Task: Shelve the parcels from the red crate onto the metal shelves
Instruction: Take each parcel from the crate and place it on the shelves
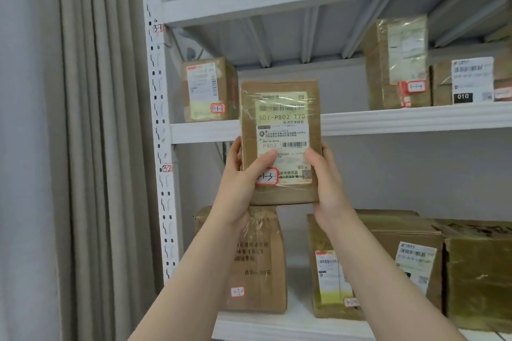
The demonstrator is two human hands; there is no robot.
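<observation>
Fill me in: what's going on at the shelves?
A person holds a taped brown parcel upright, with the left hand and right hand gripping its lower sides and the label facing the camera. It is up in front of the middle shelf, not yet set down. That shelf has a gap between a small box at the left and a tall box further right.

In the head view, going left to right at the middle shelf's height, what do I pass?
Beige pleated curtain, white perforated metal upright, small brown cardboard parcel tagged 3-1-1, held-up brown taped parcel labelled P802, tall brown tape-wrapped parcel, low brown parcel with the white 010 label.
</observation>
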